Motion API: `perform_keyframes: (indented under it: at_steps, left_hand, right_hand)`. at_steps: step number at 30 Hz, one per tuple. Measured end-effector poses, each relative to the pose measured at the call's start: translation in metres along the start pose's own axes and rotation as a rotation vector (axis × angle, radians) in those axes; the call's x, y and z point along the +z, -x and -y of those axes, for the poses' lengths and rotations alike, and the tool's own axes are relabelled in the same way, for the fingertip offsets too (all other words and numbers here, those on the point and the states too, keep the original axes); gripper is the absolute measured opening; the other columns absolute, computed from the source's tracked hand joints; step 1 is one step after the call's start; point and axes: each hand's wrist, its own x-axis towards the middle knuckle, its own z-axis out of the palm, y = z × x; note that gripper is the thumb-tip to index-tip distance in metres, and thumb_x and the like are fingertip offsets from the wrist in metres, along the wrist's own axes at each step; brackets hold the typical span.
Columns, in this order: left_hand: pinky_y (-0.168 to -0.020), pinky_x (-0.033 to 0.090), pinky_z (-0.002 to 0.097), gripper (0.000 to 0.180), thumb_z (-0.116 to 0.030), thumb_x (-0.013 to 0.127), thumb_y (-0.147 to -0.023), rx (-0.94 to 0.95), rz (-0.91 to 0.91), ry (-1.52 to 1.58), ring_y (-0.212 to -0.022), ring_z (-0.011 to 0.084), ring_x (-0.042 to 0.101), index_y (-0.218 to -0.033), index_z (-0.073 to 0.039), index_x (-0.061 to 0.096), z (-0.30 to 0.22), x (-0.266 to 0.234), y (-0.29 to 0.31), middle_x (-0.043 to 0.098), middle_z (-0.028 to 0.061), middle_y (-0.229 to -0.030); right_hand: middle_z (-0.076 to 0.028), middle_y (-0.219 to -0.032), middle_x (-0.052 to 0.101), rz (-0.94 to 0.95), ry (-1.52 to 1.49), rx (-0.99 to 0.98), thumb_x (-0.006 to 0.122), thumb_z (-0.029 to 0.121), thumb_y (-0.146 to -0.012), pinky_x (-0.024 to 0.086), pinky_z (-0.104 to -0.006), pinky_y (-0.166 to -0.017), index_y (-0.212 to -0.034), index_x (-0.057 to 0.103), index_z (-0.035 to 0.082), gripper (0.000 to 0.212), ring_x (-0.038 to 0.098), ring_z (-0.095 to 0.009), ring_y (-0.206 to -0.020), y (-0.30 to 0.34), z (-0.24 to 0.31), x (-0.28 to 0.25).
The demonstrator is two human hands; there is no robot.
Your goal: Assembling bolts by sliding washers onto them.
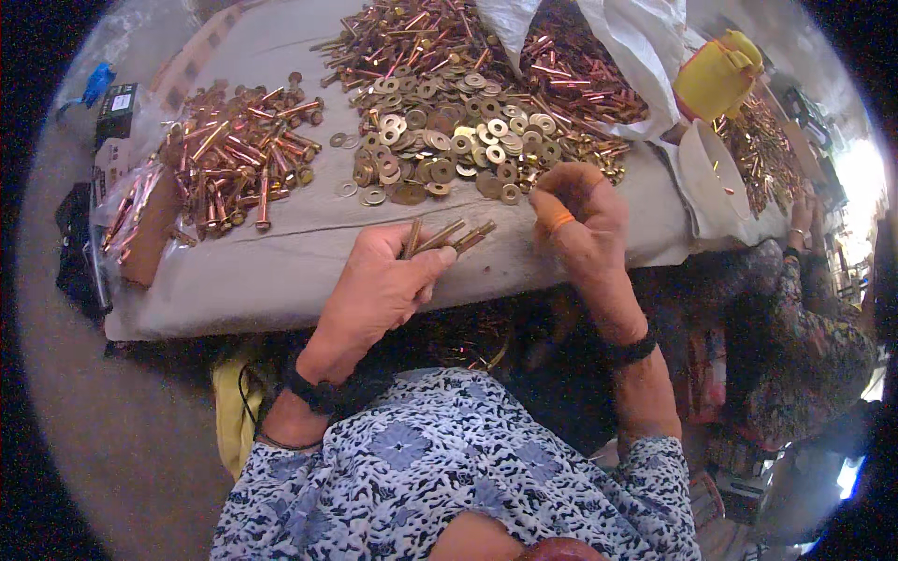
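My left hand (374,285) is closed around several brass-coloured bolts (440,236), whose threaded ends stick out past the thumb and fingers. It hovers over the near part of the covered table (309,271). To its right, my right hand (589,215) is raised at the near right edge of a pile of flat round washers (440,140). Its fingers are curled in a pinch and slightly blurred, with an orange band on one of them. Whatever lies between those fingertips, if anything, is hidden.
A heap of bolts (243,154) lies at left beside a brown cardboard piece (152,229). More bolts (407,42) are piled behind the washers, and others fill a white sack (636,56). At right are a white tub (706,164), a yellow container (716,79) and another person's hand (802,210).
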Motion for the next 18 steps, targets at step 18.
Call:
perform_keyframes:
  at_steps: [18]
  left_hand:
    - [-0.032, 0.026, 0.0181, 0.015, -0.017, 0.058, -0.081, -0.043, 0.119, 0.020, -0.037, 0.0022, 0.037, -0.079, -0.003, 0.057, 0.002, -0.005, 0.002, 0.048, -0.0022, -0.052]
  right_hand:
    - [-0.004, -0.078, 0.060, 0.387, -0.192, -0.079, 0.062, 0.006, -0.073, 0.045, -0.0260, -0.065, -0.086, 0.061, 0.002, 0.014, 0.057, -0.015, -0.074, 0.011, 0.024, -0.001]
